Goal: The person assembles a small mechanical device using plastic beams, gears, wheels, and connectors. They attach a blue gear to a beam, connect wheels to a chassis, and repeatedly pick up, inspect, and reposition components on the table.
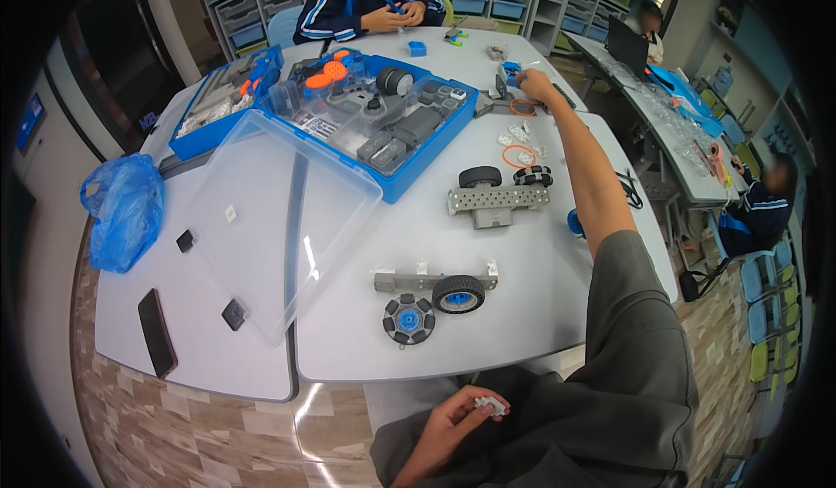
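My left hand is low, in front of the table edge, with its fingers curled around several small white plastic pieces. At full stretch, my right hand is at the far right of the table beside small blue and grey parts. Its fingertips are too small and partly covered to show whether they grip anything. Between the hands lie a grey perforated beam assembly with two dark wheels and, nearer, a grey beam. At that beam are a black tyre and a roller wheel with a blue hub.
An open blue parts box and its clear lid fill the table's middle and left. A phone and a blue plastic bag lie left. Orange rings lie right. Another person's hands work opposite.
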The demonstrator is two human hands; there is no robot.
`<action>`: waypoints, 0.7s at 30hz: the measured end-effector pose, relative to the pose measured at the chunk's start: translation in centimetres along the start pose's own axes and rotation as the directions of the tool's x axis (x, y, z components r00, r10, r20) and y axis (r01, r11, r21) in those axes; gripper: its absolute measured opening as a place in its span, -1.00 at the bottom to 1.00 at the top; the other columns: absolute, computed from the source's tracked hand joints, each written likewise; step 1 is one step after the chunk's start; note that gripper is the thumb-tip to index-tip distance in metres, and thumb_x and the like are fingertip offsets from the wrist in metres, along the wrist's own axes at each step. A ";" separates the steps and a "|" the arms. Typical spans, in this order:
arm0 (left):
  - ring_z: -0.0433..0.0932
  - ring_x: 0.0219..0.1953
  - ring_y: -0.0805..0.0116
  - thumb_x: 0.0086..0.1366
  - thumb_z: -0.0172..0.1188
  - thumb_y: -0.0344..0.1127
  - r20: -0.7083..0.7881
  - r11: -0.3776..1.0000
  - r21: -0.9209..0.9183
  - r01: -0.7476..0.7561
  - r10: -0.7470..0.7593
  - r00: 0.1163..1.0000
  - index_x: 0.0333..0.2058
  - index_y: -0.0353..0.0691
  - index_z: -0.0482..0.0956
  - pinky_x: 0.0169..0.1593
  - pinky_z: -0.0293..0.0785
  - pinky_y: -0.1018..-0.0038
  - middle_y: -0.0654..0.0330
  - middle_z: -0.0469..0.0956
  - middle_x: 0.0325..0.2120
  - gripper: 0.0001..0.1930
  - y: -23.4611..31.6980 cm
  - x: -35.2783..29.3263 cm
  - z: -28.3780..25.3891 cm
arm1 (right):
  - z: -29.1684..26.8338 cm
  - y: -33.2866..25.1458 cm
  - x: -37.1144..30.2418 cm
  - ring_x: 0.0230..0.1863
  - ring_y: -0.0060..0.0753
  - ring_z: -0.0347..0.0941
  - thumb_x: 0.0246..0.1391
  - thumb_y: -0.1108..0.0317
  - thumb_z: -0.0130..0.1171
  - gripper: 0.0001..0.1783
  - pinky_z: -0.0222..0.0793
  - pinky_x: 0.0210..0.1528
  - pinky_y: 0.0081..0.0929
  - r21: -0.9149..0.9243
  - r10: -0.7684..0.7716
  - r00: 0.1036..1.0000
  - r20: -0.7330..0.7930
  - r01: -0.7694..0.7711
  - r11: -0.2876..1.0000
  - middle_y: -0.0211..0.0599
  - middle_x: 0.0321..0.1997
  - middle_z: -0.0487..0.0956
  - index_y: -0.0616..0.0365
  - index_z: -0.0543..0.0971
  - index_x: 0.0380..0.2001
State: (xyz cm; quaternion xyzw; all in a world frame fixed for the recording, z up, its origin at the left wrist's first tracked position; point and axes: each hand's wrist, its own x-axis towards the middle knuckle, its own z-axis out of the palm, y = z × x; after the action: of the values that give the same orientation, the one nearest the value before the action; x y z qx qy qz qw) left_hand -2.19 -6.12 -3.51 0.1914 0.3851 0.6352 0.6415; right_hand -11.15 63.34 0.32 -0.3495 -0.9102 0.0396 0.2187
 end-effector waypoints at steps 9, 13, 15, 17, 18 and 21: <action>0.63 -0.03 0.30 0.45 0.07 -0.55 -0.014 0.970 0.052 -0.239 0.240 0.971 0.08 -0.40 0.51 0.07 0.53 0.44 0.05 0.63 -0.12 -0.73 3.5 1.2 0.3 | -11.4 -16.3 -11.3 -0.45 -0.58 0.49 0.28 0.25 0.11 -0.74 0.40 -0.37 -0.58 0.505 -0.273 0.943 -0.191 0.333 0.796 -0.36 -0.40 0.64 0.16 0.67 -0.14; 0.67 -0.13 0.33 0.37 0.16 -0.60 -0.212 0.797 0.287 -0.532 0.594 0.776 0.07 -0.43 0.50 -0.11 0.61 0.51 0.02 0.63 -0.20 -0.70 5.3 3.2 1.1 | -18.4 -24.8 -26.8 -0.49 -0.57 0.53 0.31 0.10 0.12 -0.70 0.43 -0.40 -0.56 0.744 -0.618 0.712 0.334 0.204 0.636 -0.39 -0.41 0.63 0.07 0.67 -0.17; 0.68 -0.17 0.35 0.36 0.19 -0.58 -0.216 0.744 0.358 -0.564 0.654 0.725 0.08 -0.44 0.50 -0.14 0.61 0.52 0.03 0.63 -0.20 -0.68 6.1 3.8 1.5 | -20.0 -28.1 -32.9 -0.58 -0.40 0.54 0.28 0.09 0.18 -0.68 0.45 -0.47 -0.52 0.715 -0.774 0.554 0.305 0.403 0.571 -0.31 -0.45 0.65 0.15 0.59 -0.24; 0.67 -0.17 0.35 0.36 0.19 -0.57 -0.190 0.724 0.373 -0.580 0.672 0.716 0.09 -0.44 0.49 -0.13 0.61 0.52 0.04 0.61 -0.17 -0.67 6.6 3.9 2.0 | -21.1 -29.4 -35.7 -0.59 -0.37 0.55 0.28 0.11 0.21 -0.68 0.45 -0.49 -0.52 0.738 -0.719 0.592 0.364 0.287 0.611 -0.29 -0.49 0.65 0.20 0.54 -0.27; 0.66 -0.15 0.35 0.37 0.18 -0.57 -0.163 0.726 0.365 -0.583 0.666 0.728 0.10 -0.43 0.48 -0.11 0.60 0.51 0.04 0.60 -0.14 -0.67 6.7 3.9 2.4 | -21.1 -29.6 -36.2 -0.59 -0.38 0.55 0.28 0.12 0.21 -0.67 0.45 -0.50 -0.52 0.759 -0.684 0.637 0.355 0.231 0.609 -0.29 -0.50 0.64 0.22 0.52 -0.29; 0.61 -0.06 0.32 0.39 0.16 -0.54 -0.143 0.778 0.187 -0.600 0.626 0.767 0.11 -0.41 0.49 -0.03 0.58 0.45 0.03 0.55 -0.03 -0.67 6.7 3.5 3.6 | -21.6 -28.2 -35.8 -0.61 -0.52 0.54 0.24 0.21 0.26 -0.74 0.39 -0.54 -0.59 0.773 -0.502 0.689 0.522 -0.134 0.620 -0.31 -0.52 0.63 0.20 0.54 -0.34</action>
State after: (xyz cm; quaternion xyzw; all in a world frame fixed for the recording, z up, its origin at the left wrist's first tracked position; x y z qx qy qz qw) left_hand -4.33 -1.04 2.80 0.2842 0.4036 0.7991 0.3432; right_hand 4.20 16.93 12.87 -0.0759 -0.8489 0.5230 -0.0136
